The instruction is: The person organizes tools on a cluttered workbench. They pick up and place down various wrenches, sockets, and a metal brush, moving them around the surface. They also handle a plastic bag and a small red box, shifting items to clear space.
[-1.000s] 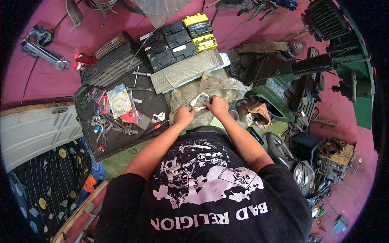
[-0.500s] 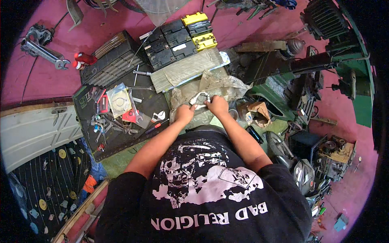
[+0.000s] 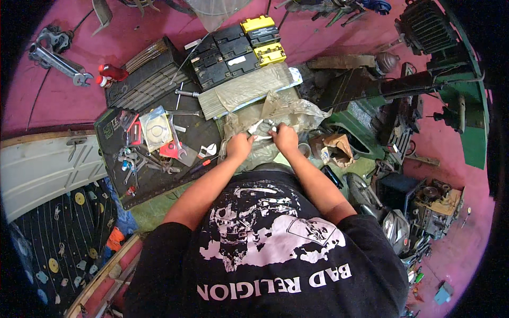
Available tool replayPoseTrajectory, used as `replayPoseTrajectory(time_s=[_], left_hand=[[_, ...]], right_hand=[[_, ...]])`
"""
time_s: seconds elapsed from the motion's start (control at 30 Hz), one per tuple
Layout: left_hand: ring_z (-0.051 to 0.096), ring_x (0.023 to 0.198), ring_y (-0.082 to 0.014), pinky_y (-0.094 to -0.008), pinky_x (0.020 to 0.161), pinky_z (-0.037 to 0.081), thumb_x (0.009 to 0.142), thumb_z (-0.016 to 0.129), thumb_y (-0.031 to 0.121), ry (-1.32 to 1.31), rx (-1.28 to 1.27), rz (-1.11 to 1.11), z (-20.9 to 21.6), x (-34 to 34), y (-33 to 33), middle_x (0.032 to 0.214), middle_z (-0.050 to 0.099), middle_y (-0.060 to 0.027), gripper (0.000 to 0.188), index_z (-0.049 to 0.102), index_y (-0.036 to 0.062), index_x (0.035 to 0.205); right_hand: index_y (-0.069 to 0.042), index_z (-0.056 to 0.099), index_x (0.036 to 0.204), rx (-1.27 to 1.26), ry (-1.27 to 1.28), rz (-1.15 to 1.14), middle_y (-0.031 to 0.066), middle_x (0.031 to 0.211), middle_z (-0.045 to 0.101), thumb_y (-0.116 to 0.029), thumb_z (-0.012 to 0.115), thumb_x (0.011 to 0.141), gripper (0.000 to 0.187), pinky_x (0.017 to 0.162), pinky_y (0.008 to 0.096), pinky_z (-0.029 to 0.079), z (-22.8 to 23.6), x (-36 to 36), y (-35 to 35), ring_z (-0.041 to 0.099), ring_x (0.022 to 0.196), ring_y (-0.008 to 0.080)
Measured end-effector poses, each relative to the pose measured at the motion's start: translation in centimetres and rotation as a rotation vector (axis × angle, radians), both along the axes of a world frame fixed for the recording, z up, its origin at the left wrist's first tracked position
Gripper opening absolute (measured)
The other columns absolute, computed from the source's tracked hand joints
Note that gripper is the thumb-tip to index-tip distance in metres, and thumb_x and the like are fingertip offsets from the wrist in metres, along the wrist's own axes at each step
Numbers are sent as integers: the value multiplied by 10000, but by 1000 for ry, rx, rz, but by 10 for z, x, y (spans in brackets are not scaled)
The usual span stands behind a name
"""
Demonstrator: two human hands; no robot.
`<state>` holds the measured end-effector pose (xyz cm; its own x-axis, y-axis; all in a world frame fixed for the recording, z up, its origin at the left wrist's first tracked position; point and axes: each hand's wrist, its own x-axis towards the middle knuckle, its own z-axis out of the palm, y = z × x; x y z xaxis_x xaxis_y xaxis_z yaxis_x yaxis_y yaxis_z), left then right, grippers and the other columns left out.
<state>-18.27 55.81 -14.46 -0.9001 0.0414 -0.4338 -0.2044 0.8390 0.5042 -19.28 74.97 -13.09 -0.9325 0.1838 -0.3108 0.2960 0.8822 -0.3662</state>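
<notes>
A small white, loop-shaped piece (image 3: 256,127) is held between my two hands, over crumpled clear plastic sheeting (image 3: 236,125). It looks like cloth or a soft strip, but its exact kind is too small to tell. My left hand (image 3: 240,145) is closed on its near left side, with the thumb and fingers pinched together. My right hand (image 3: 285,139) pinches its right side, thumb toward the middle. A gap shows inside the loop, between the two hands. The fingertips are partly hidden by the hands themselves.
Beyond the plastic lies a ribbed, film-covered panel (image 3: 241,91), with black and yellow batteries (image 3: 233,50) behind it. Left, a dark workbench (image 3: 183,122) carries wrenches, packets and a red-handled screwdriver (image 3: 200,168). Right stand an open brown paper bag (image 3: 338,148) and a green machine (image 3: 360,119).
The white piece has opened from a bunched shape into a wider, thinner loop. My hands have shifted only slightly, with the left a little lower.
</notes>
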Motion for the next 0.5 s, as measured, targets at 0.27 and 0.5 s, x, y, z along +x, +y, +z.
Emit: replayPoseTrajectory(time_s=[0.27,0.5], left_hand=[[693,830,-420,-515,751,536,882,686,484,-37,54,-25,12,-2,2,848,705,-239,467,748,22,854],[694,850,-410,-509,755,534,894,676,463,-25,74,18,19,-2,1,878,717,-212,418,763,54,904]], right_hand=[[24,691,924,-76,47,-12,273,867,703,-317,780,820,368,777,511,549,-5,-4,3,693,850,443],[34,672,896,-96,77,-21,289,851,694,-296,800,792,369,768,524,549,-6,-4,1,691,841,455]])
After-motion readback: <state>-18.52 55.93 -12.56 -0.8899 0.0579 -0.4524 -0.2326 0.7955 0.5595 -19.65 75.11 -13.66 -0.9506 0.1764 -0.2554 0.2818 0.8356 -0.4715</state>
